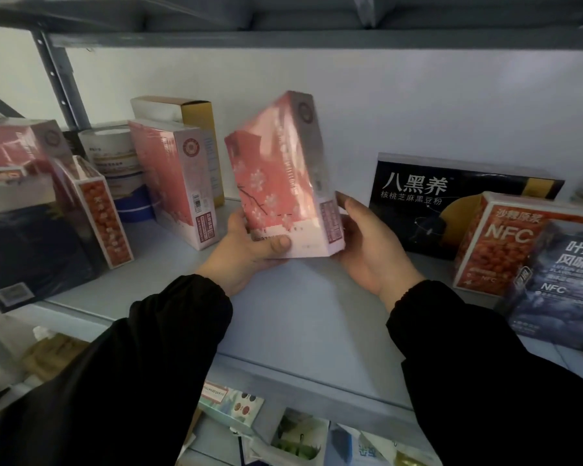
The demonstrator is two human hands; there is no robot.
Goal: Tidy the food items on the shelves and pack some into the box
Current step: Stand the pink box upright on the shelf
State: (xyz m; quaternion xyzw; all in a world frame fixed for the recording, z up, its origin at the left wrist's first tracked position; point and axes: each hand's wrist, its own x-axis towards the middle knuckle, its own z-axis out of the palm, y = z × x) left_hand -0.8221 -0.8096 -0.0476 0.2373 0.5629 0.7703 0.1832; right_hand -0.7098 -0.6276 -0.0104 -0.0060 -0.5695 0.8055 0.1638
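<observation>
A pink box with white blossoms (276, 176) stands upright just above the grey shelf (300, 314), held between both hands. My left hand (246, 253) grips its lower left corner, thumb across the front. My right hand (371, 243) cups its right side from behind, fingers partly hidden. A second pink box of the same kind (175, 183) stands on the shelf to the left, and a third (17, 146) lies on top of a stack at the far left.
At the left stand an orange-sided box (103, 216), a dark box (31, 253), a white and blue tub (122, 169) and a gold box (199, 116). At the right are a black box (451, 196), an orange NFC box (498, 243) and a dark blue NFC box (559, 284). Packets (300, 432) lie on the shelf below.
</observation>
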